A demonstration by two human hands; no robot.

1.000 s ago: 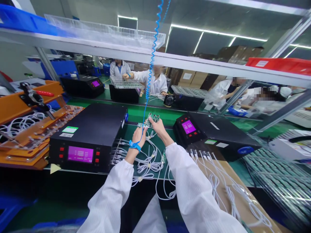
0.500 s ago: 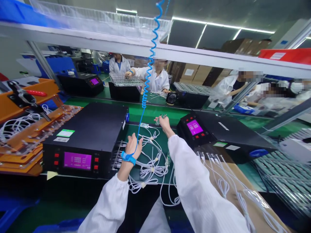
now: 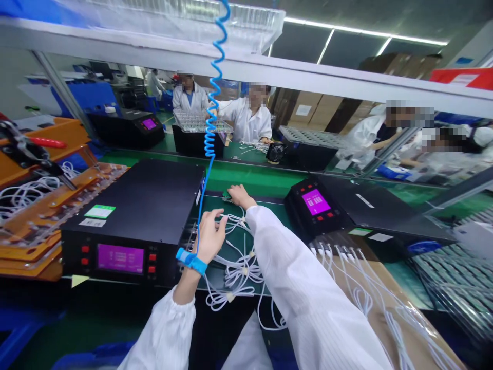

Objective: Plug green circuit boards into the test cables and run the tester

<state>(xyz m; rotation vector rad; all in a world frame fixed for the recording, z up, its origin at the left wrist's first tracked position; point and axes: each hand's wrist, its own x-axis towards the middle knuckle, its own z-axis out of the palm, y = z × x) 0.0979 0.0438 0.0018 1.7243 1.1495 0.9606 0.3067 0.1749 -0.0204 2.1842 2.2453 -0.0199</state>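
Note:
My right hand [image 3: 239, 196] reaches to the back of the green work mat, with its fingers closed on a small green circuit board [image 3: 226, 195]. Part of the board is hidden behind the fingers. Beside the black tester box [image 3: 133, 205], my left hand [image 3: 210, 235] is open, fingers and thumb apart, just over the white cables [image 3: 241, 271]. It wears a blue wrist strap [image 3: 191, 260] joined to a blue coiled cord [image 3: 210, 136]. The cables lie in tied loops between my arms, some hanging over the front edge.
At right stands a second tester [image 3: 370, 210] with white cables plugged in. An orange fixture [image 3: 87, 205] with a red-handled clamp [image 3: 44, 143] is at left. Trays of boards [image 3: 458, 277] lie far right. A shelf [image 3: 231, 69] crosses overhead; co-workers sit beyond it.
My right hand has moved left and a little forward, to the back of the mat. My left hand has shifted slightly, its fingers still apart. The view has turned a little.

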